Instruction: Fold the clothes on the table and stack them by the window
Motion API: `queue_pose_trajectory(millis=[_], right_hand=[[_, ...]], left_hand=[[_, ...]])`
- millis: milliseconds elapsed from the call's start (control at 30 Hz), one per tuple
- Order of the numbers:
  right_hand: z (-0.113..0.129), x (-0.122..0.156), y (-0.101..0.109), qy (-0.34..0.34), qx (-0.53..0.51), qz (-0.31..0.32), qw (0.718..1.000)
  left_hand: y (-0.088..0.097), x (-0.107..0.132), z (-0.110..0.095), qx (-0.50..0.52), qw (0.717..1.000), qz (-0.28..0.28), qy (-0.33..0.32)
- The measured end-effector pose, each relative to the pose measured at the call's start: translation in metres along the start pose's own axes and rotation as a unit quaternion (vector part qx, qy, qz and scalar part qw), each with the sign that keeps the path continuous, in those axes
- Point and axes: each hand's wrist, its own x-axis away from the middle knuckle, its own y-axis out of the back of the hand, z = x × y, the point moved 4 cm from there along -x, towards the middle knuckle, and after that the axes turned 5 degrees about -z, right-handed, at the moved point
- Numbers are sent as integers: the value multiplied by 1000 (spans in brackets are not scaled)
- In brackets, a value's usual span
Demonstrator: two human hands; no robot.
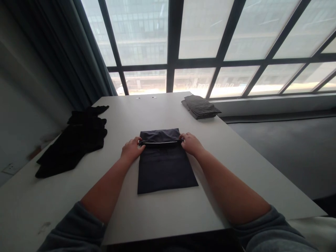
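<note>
A dark grey garment [166,171], folded into a flat panel, lies on the white table in front of me. Across its upper part runs a turned-over fold with a thin white line along the edge. My left hand [131,148] pinches the left end of this fold between thumb and fingers. At the opposite end my right hand [191,142] grips the fold the same way. The fold is lifted slightly off the cloth beneath it. What kind of garment it is I cannot tell.
Black clothing [78,140] lies loosely heaped along the left side of the white table [162,220]. At the far right edge sits a folded striped garment [201,106] on another dark cloth. Behind the table are a large window [173,35] and a dark curtain [65,45].
</note>
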Motion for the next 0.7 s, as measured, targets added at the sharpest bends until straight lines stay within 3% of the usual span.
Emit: queue_pose_trajectory(millis=[167, 467, 700], right_hand=[[-2, 0, -9, -8, -12, 24, 1000], [-1, -8, -3, -59, -26, -27, 998], [-11, -12, -4, -136, -81, -30, 987]], left_hand=[[-2, 3, -7, -49, 999, 4, 3], [-2, -8, -14, -39, 999, -18, -7], [0, -20, -12, 10, 997, -7, 76]])
